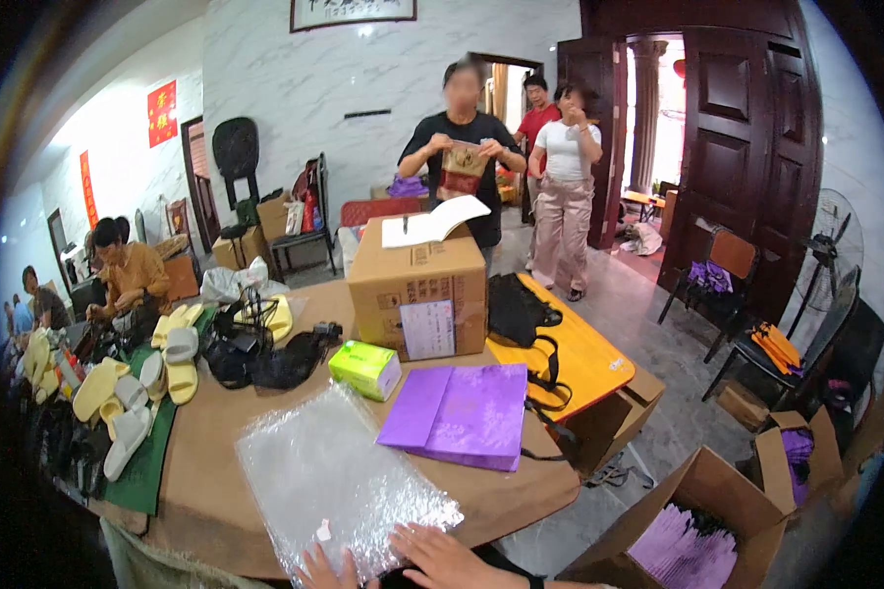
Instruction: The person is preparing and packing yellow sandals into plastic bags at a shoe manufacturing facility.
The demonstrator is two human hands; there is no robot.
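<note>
Head camera view cut the left hand at the lower edge, so its palm was hidden. Its fingers were spread, and the right hand was also open, both on the near end of the clear plastic at lower centre, with nothing visibly gripped. Around it, the brown table carried flat purple pieces at centre and pale slippers at left, while a person in black stood behind a cardboard box at upper centre.
</note>
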